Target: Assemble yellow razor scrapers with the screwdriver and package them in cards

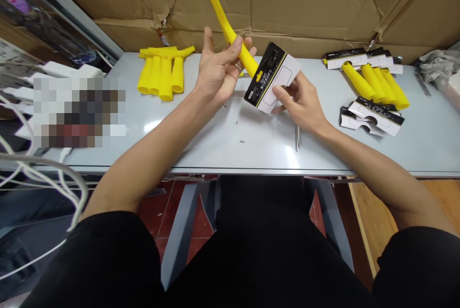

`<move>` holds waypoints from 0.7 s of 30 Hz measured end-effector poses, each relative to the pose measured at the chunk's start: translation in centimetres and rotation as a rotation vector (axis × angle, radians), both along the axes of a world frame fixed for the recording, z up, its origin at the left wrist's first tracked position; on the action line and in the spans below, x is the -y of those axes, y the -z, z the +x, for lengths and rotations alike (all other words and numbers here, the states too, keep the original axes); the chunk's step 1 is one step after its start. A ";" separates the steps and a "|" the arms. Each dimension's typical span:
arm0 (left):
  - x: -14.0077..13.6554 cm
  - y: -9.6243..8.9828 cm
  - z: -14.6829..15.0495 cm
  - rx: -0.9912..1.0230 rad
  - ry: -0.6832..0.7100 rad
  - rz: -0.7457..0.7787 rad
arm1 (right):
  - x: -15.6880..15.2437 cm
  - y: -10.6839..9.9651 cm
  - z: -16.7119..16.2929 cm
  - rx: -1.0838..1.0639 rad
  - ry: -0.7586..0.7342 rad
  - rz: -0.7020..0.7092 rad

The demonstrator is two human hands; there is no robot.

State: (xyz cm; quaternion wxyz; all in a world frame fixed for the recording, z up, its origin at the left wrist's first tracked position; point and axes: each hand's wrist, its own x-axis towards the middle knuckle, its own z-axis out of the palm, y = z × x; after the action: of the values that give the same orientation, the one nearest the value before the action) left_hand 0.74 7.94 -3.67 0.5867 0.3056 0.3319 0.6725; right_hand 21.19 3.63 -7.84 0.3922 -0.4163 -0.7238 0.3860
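My left hand is closed around the middle of a yellow tapered plastic tool. Its narrow tip points up and away, and its wider end slopes down to the right. Against that wider end is a black and white header card, pinched at its white lower part by my right hand. A bit of yellow shows at the notch in the card's black edge. Some of my right fingers are hidden behind the card. Beneath my hands, small metal pieces lie on the grey table, beside tweezers.
Several yellow hollow tools lie at the left. More yellow tools with cards lie at the right, near loose cards. Cardboard walls the back. White cables hang at the left; a grey cloth lies far right.
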 end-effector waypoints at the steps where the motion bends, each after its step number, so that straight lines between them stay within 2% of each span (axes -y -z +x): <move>1: -0.1 0.0 -0.1 -0.011 -0.005 -0.002 | 0.0 0.1 -0.1 -0.083 -0.042 -0.072; 4: -0.3 0.4 -0.6 -0.053 0.004 0.029 | 0.0 0.0 -0.6 -0.247 -0.112 -0.230; 9: -1.2 1.6 -1.6 -0.215 0.022 0.152 | 0.5 -0.2 -1.0 -0.326 -0.146 -0.351; 15: -2.2 3.1 -1.8 -0.249 0.040 0.229 | 1.0 0.3 -1.4 -0.396 -0.155 -0.426; 19: -1.9 2.9 -1.5 -0.348 0.054 0.184 | 1.0 0.2 -1.7 -0.479 -0.140 -0.438; 21: -1.5 2.5 -1.2 -0.347 0.104 0.162 | 0.7 0.0 -1.6 -0.526 -0.113 -0.420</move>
State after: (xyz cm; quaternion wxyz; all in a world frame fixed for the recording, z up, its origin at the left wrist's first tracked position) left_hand -0.51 9.45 -6.19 0.5280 0.4801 0.3565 0.6030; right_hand 19.61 2.89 -7.87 0.4493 -0.3334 -0.5243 0.6420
